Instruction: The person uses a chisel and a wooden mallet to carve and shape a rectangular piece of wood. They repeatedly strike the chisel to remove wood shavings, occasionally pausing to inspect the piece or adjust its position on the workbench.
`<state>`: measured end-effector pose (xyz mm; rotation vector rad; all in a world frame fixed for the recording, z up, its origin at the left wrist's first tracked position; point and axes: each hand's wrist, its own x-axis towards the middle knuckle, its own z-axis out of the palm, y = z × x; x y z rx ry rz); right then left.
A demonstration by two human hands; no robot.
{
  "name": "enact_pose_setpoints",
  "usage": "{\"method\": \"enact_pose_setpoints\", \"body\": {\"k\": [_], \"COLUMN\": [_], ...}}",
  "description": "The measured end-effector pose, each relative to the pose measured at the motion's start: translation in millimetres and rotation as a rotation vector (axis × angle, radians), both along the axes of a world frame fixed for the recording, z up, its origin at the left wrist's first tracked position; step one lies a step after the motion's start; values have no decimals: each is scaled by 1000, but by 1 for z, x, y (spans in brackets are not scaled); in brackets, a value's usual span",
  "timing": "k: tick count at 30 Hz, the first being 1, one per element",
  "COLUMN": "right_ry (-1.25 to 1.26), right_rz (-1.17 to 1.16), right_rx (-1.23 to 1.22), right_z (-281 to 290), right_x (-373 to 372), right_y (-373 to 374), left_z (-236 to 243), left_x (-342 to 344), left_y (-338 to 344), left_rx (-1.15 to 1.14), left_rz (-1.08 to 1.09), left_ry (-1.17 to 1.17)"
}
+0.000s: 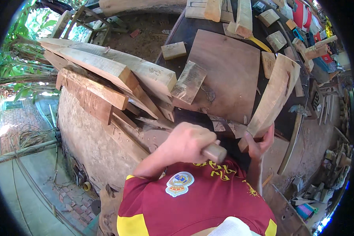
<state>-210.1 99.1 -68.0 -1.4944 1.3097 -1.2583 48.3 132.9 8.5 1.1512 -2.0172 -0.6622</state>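
The thick wooden plank point(273, 98) is in the right grip point(261, 143), whose thumb and fingers are clamped on its near end; the rest of it slants away, beyond and to the right of that grip. Left of it, the left grip point(190, 143) is wrapped around a stubby wooden handle point(215, 152), and whatever that handle may belong to is hidden. Just beyond both grips, a flat brown board point(228, 74) lies on the dark worktop point(181, 35), with a rough wood block point(189, 82) at its left edge and a smaller block point(174, 50) farther out. To the right of the right grip, a long-handled tool point(293, 141) hangs down past the worktop's edge. Beyond the left grip and to its left, long beams point(102, 63) lie stacked at a slant.
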Motion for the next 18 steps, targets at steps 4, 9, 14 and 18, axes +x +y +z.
{"method": "enact_pose_setpoints", "body": {"k": [4,9,14,18], "right_ry": [-15,-30,39,-19], "right_rz": [-20,-4,-31,-57], "right_rx": [31,-3,-12,-17], "right_z": [3,4,4,-3], "right_x": [2,-13,-29,-32], "right_y": [-3,-1,-4,-4], "left_z": [14,27,36,40], "left_x": [-19,-41,-48,-53], "left_y": [-16,-31,-37,-44], "left_rx": [-91,-282,-328,-327], "left_rz": [-256,-215,-133,-106], "left_ry": [82,123,96,115]}}
